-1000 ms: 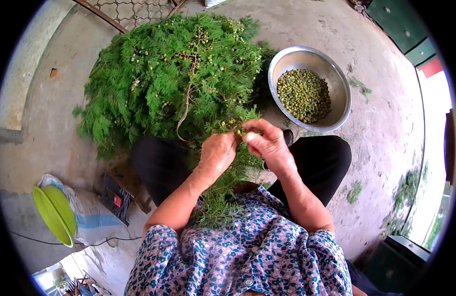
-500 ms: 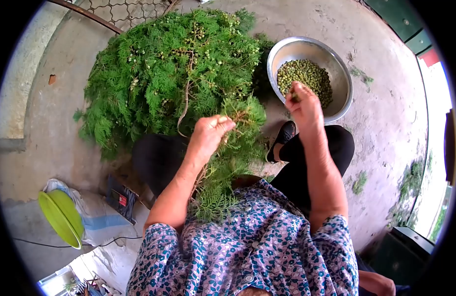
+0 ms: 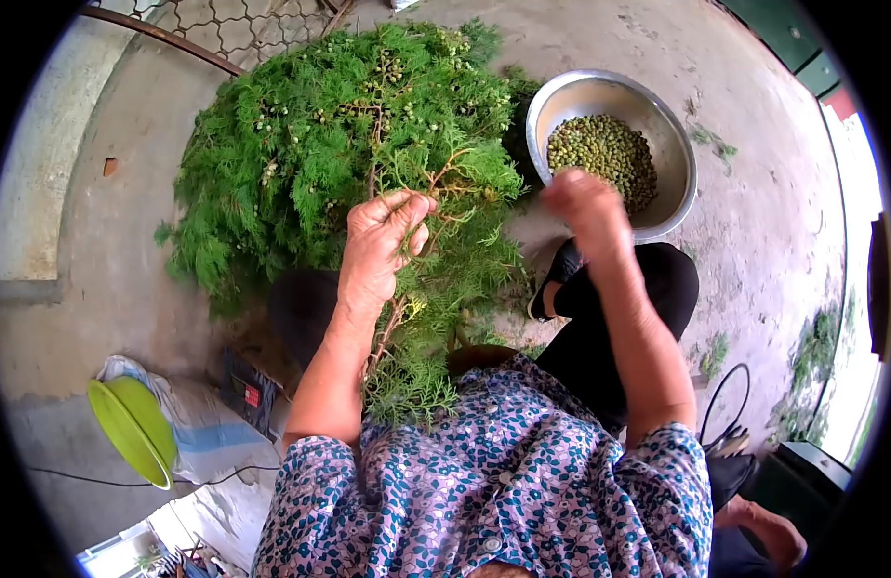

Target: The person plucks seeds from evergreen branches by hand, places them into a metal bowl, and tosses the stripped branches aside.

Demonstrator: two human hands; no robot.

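Observation:
My left hand [image 3: 385, 229] is closed around the stem of a leafy evergreen branch [image 3: 450, 260], whose green sprays hang down toward my lap. Behind it lies a big heap of evergreen branches [image 3: 272, 154] dotted with small pale green cones. My right hand [image 3: 592, 207] is blurred by motion at the near left rim of a metal basin [image 3: 672, 183]; whether anything is between its fingers cannot be seen. Small green cones [image 3: 604, 154] cover part of the basin's bottom.
A lime-green plastic basin [image 3: 127, 429] leans on a white sack [image 3: 209, 424] at the lower left. Behind the heap is a metal grille [image 3: 243, 24]. Leaf scraps [image 3: 715, 352] lie on the concrete floor at right, and another person's bare limb [image 3: 768, 530] shows lower right.
My left hand has moved slightly up and left with the branch. My right hand has moved a little down from over the cones. More of the other person shows at lower right.

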